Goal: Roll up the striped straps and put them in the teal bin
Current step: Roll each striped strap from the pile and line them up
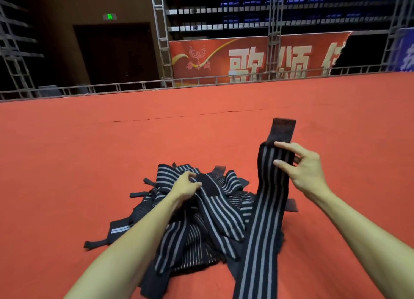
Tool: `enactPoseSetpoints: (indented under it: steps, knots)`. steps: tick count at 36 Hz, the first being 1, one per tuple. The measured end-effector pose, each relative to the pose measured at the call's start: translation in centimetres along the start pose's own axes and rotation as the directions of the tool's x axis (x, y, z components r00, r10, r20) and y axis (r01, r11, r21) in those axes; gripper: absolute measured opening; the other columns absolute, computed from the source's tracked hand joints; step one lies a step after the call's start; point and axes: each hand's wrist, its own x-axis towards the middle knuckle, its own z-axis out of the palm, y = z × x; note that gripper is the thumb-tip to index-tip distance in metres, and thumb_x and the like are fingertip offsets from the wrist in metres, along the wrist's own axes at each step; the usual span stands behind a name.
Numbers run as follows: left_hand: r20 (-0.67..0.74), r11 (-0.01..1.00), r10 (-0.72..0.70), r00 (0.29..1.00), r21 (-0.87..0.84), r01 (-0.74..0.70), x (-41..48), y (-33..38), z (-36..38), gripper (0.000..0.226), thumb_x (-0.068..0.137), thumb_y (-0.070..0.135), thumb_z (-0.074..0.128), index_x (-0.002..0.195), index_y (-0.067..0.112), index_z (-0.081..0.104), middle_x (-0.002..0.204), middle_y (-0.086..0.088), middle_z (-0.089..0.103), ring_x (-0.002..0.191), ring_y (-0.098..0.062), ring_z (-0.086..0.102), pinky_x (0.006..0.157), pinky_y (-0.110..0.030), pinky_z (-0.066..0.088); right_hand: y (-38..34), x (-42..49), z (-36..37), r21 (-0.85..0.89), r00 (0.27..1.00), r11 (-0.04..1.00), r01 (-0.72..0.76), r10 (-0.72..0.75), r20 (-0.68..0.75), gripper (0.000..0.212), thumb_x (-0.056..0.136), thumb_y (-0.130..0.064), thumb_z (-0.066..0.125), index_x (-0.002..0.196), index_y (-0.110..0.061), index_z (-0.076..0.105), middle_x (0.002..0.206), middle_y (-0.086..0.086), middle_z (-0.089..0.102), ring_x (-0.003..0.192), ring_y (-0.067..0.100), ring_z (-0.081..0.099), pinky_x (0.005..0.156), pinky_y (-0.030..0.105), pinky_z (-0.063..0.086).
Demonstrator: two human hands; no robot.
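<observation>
On my feed the raised strap [264,209] at 3 o'clock is black with pale grey stripes running its length, and its top end is plain brown-black. The heap of straps [201,220] at 6 o'clock has the same black and grey striping. The carpet [89,153] is orange-red. At 12 o'clock the banner [224,59] is red with cream characters and a yellow swoosh. At 11 o'clock a sign [109,16] glows green.
</observation>
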Motion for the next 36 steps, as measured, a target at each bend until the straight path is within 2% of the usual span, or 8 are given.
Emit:
enactPoseSetpoints:
  steps: [7, 10, 17, 24, 28, 31, 34, 36]
  knots:
    - [-0.078, 1.0, -0.016, 0.997, 0.006, 0.016, 2.7, 0.7, 0.5, 0.03, 0.088, 0.022, 0.073, 0.114, 0.013, 0.06, 0.11, -0.007, 0.063, 0.102, -0.029, 0.064, 0.09, -0.04, 0.055, 2.7, -0.4, 0.8, 0.001, 0.999, 0.999, -0.045, 0.045, -0.008, 0.049, 0.079, 0.01, 0.075, 0.114, -0.022, 0.066, 0.106, -0.008, 0.065, 0.092, -0.011, 0.062, 0.087, 0.01, 0.049]
    - [-0.126, 0.999, -0.025, 0.992, -0.03, 0.022, 2.9, 1.1, 1.0, 0.033, 0.086, 0.022, 0.076, 0.112, 0.013, 0.058, 0.104, -0.005, 0.061, 0.099, -0.025, 0.062, 0.086, -0.037, 0.053, 3.3, -0.7, 1.3, -0.019, 0.999, 0.998, -0.053, 0.053, 0.002, 0.048, 0.079, 0.007, 0.076, 0.114, -0.025, 0.066, 0.105, -0.013, 0.065, 0.093, -0.004, 0.063, 0.089, 0.019, 0.052]
    - [-0.048, 0.98, 0.01, 0.999, -0.199, -0.019, 1.8, 2.4, 1.1, 0.047, 0.088, -0.006, 0.067, 0.13, 0.012, 0.054, 0.063, -0.001, 0.043, 0.047, -0.013, 0.046, 0.047, -0.028, 0.045, 3.0, -1.2, 1.6, -0.017, 0.999, 0.999, -0.048, 0.048, 0.026, 0.048, 0.08, 0.006, 0.076, 0.113, -0.028, 0.066, 0.107, -0.016, 0.065, 0.097, 0.008, 0.063, 0.089, 0.022, 0.053]
    - [0.116, 0.954, 0.041, 0.992, -0.299, -0.004, -1.8, 2.7, -3.5, 0.066, 0.091, -0.019, 0.052, 0.145, 0.019, 0.047, 0.129, -0.008, 0.048, 0.053, -0.009, 0.052, 0.044, -0.017, 0.043, 1.3, -1.5, 1.0, -0.007, 0.999, 0.999, -0.05, 0.05, 0.022, 0.048, 0.081, 0.004, 0.076, 0.117, -0.025, 0.067, 0.109, -0.006, 0.067, 0.104, 0.016, 0.064, 0.094, 0.033, 0.053]
    - [0.183, 0.949, 0.016, 0.983, -0.312, 0.043, -4.5, 1.4, -6.9, 0.058, 0.093, -0.017, 0.048, 0.138, 0.019, 0.051, 0.097, -0.009, 0.05, 0.044, -0.005, 0.044, 0.048, -0.019, 0.042, -0.1, -1.9, 1.0, -0.009, 0.999, 0.999, -0.044, 0.044, 0.028, 0.049, 0.081, 0.002, 0.077, 0.119, -0.026, 0.067, 0.112, -0.003, 0.067, 0.106, 0.019, 0.065, 0.096, 0.039, 0.053]
    - [0.205, 0.944, 0.015, 0.979, -0.326, 0.054, -6.4, 0.2, -9.4, 0.059, 0.093, -0.015, 0.05, 0.137, 0.024, 0.053, 0.092, -0.007, 0.053, 0.048, -0.005, 0.046, 0.048, -0.019, 0.045, -1.4, -2.2, 1.1, -0.016, 0.999, 0.999, -0.034, 0.034, 0.038, 0.049, 0.08, 0.003, 0.077, 0.119, -0.026, 0.067, 0.113, -0.001, 0.067, 0.107, 0.02, 0.064, 0.097, 0.038, 0.052]
    - [0.234, 0.949, 0.033, 0.972, -0.313, 0.043, -8.3, -1.0, -11.5, 0.063, 0.092, -0.014, 0.053, 0.142, 0.024, 0.053, 0.096, -0.006, 0.057, 0.067, -0.011, 0.049, 0.064, -0.028, 0.051, -2.8, -2.5, 1.2, -0.014, 0.999, 1.0, -0.025, 0.025, 0.042, 0.047, 0.081, 0.004, 0.076, 0.121, -0.02, 0.068, 0.113, 0.0, 0.067, 0.106, 0.02, 0.064, 0.096, 0.036, 0.052]
    - [0.197, 0.952, 0.039, 0.98, -0.305, 0.024, -9.4, -1.3, -12.6, 0.065, 0.092, -0.016, 0.048, 0.143, 0.023, 0.051, 0.086, -0.001, 0.06, 0.058, -0.008, 0.05, 0.053, -0.021, 0.048, -3.6, -2.8, 1.3, -0.019, 0.999, 1.0, -0.013, 0.014, 0.049, 0.047, 0.081, 0.005, 0.076, 0.121, -0.017, 0.068, 0.112, -0.001, 0.066, 0.104, 0.02, 0.064, 0.096, 0.036, 0.052]
